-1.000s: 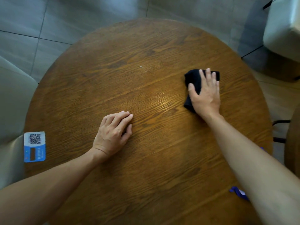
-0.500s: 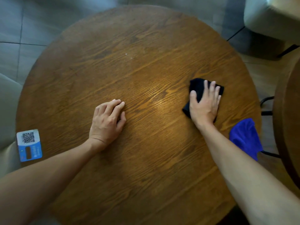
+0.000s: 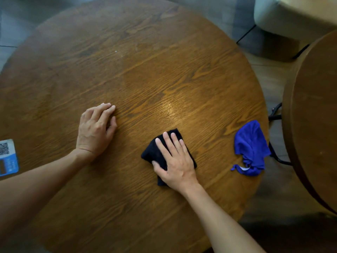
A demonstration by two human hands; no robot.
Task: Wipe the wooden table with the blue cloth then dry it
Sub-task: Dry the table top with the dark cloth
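On the round wooden table [image 3: 164, 73], seen from the head camera, the right hand [image 3: 176, 164] lies flat with its fingers spread and pressed down on a folded dark cloth [image 3: 152, 152], which sits a little on the near side of the table's middle and is mostly covered by the palm. The left hand [image 3: 95, 127] rests on the bare wood to the left of that cloth, well apart from it, fingers loosely curled together and holding nothing; it looks to be bracing the body. A bright blue cloth [image 3: 250, 148] lies crumpled at the table's right edge, near the dark cloth but not touching it, with no hand on it. A blue card with a printed code [image 3: 8, 157] sits at the table's left edge. Beyond the right edge stands part of a second round table [image 3: 313, 106], and a pale seat [image 3: 295, 15] shows past the far right of the wooden table. With the blue cloth set aside and the dark one under the palm, my reading is that the wet wipe is done and the drying step is in hand, though whether either cloth is damp cannot be told. The next move would call for steady downward pressure while sweeping the dark cloth over the parts not yet covered, the far half and the left side especially, steering round the card.
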